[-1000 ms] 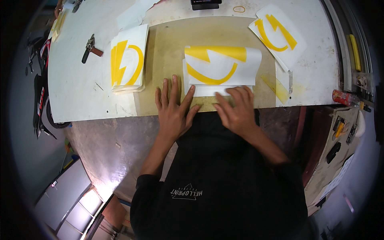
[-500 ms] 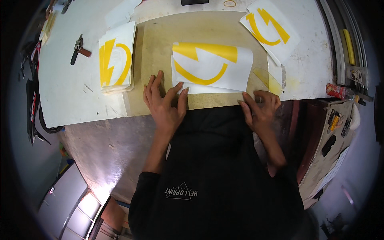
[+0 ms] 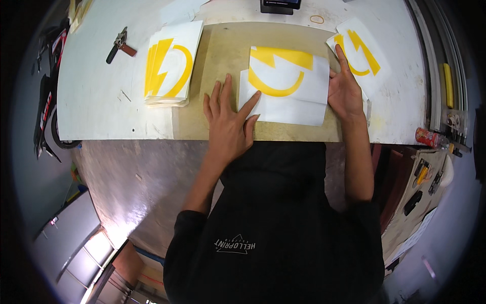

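Note:
A white sheet (image 3: 288,108) with a yellow bolt-and-arc print lies in front of me on a tan mat (image 3: 217,40), its upper part looking folded over or curled. My left hand (image 3: 228,124) is open at the sheet's lower left, fingers spread, the index fingertip on the sheet and the other fingers on the mat. Against the right edge of the sheet, my right hand (image 3: 348,93) is open with its index finger stretched up, reaching over the edge of some printed sheets (image 3: 360,43). Whether it grips the sheet's edge is hidden.
To the left stands a stack of similar printed sheets (image 3: 174,58). Beyond it lies a clamp-like tool (image 3: 121,45) with a dark handle. A rubber band (image 3: 317,20) and a black device (image 3: 280,6) are at the back. A red bottle (image 3: 429,137) sits by the right edge.
My right hand has moved up from the sheet's lower right corner to its right edge, index finger now extended. My left index finger has slid onto the sheet. The whole view has shifted slightly.

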The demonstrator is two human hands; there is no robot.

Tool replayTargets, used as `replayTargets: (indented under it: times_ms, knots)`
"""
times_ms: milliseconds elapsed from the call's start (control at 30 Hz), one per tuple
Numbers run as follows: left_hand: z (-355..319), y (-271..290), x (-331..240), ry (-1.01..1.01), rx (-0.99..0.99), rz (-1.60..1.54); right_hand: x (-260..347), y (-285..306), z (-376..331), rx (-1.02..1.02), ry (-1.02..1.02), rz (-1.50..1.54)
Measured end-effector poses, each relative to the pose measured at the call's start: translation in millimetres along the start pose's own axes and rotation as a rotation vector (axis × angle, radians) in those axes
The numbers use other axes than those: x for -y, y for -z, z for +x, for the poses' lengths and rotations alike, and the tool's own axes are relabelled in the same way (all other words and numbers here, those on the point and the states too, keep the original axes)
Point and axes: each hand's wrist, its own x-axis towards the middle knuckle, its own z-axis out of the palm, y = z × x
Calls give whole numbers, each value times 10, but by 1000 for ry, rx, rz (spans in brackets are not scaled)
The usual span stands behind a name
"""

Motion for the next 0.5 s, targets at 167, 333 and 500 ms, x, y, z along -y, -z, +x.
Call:
replayTargets:
  times_ms: [167, 333, 500]
  knots:
    - [79, 114, 85, -21, 156, 17, 55, -387, -238, -527, 532, -1132]
    - [107, 99, 146, -52, 185, 2, -358, -854, -227, 447, 731, -1550]
    - [204, 122, 198, -71, 187, 25, -536, -619, 169, 419, 593, -1922]
